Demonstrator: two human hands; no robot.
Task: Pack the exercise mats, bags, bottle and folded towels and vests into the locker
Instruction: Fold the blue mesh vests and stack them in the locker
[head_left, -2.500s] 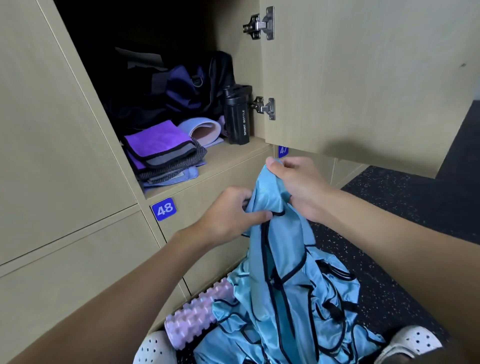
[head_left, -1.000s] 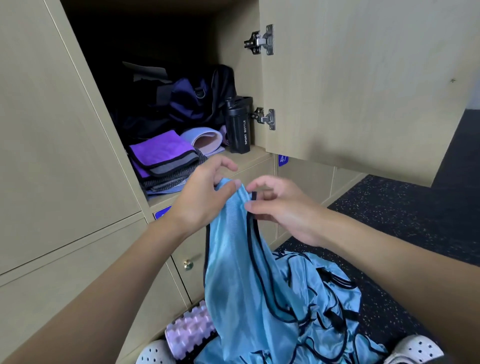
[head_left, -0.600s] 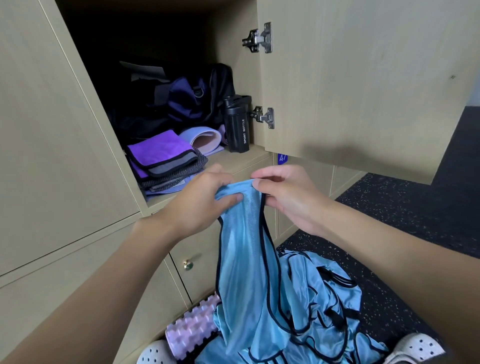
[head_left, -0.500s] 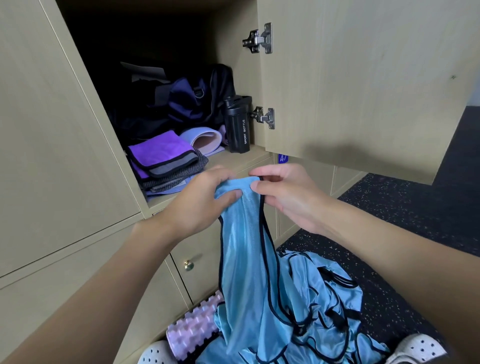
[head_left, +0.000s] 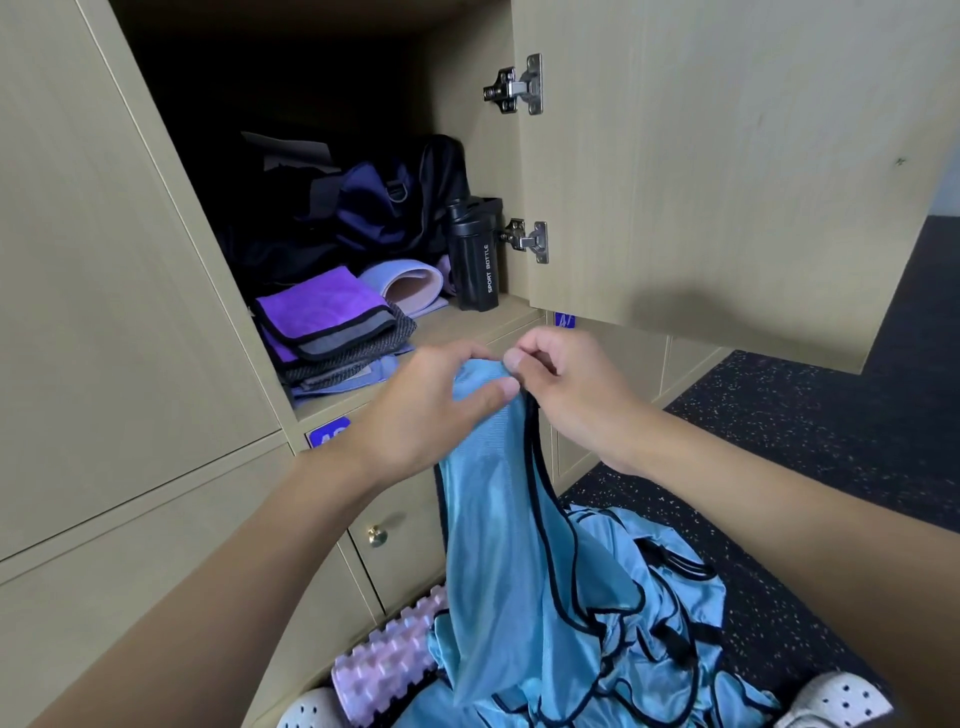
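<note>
Locker (head_left: 457, 325) open, bag (head_left: 374, 208), bottle (head_left: 475, 260), towels (head_left: 322, 312), mat (head_left: 410, 283) inside, left hand (head_left: 415, 415) and right hand (head_left: 571, 395) before it, fingers (head_left: 493, 392) of both pinching vest (head_left: 498, 519) top, vest hanging to pile (head_left: 649, 623) on floor (head_left: 805, 441)

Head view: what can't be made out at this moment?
Blue number label: head view, digits half covered by the left hand.
Locker's back: head view, too dark.
Foam roller: head view, one end under the blue vests.
</note>
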